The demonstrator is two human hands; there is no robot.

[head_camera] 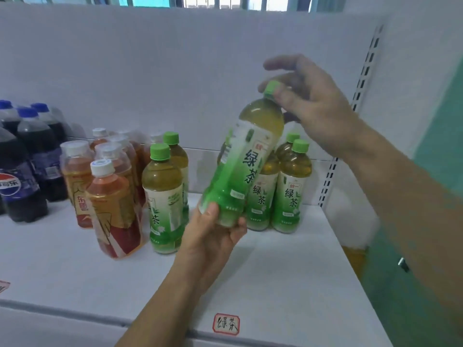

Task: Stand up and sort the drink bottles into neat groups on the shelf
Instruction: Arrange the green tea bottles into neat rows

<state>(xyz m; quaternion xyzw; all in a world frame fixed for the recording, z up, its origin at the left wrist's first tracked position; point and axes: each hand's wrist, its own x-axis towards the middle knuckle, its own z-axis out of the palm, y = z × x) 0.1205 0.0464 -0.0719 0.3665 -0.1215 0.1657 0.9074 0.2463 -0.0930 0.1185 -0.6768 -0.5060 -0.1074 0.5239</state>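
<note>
A green tea bottle (246, 156) with a green cap hangs tilted above the white shelf (288, 266). My left hand (215, 236) grips its base from below. My right hand (305, 101) pinches its neck just under the cap, the other fingers spread. Behind it, at the right, several green tea bottles (288, 186) stand upright together. Two more green tea bottles (165, 194) stand left of centre. Several red tea bottles (112, 196) with white caps stand next to them, and dark Pepsi bottles (27, 159) with blue caps fill the far left.
A handwritten label (226, 324) is stuck on the shelf's front edge below the held bottle. A slotted upright rail (350, 116) runs along the shelf's right side, with a green wall beyond. The white back panel rises behind the bottles.
</note>
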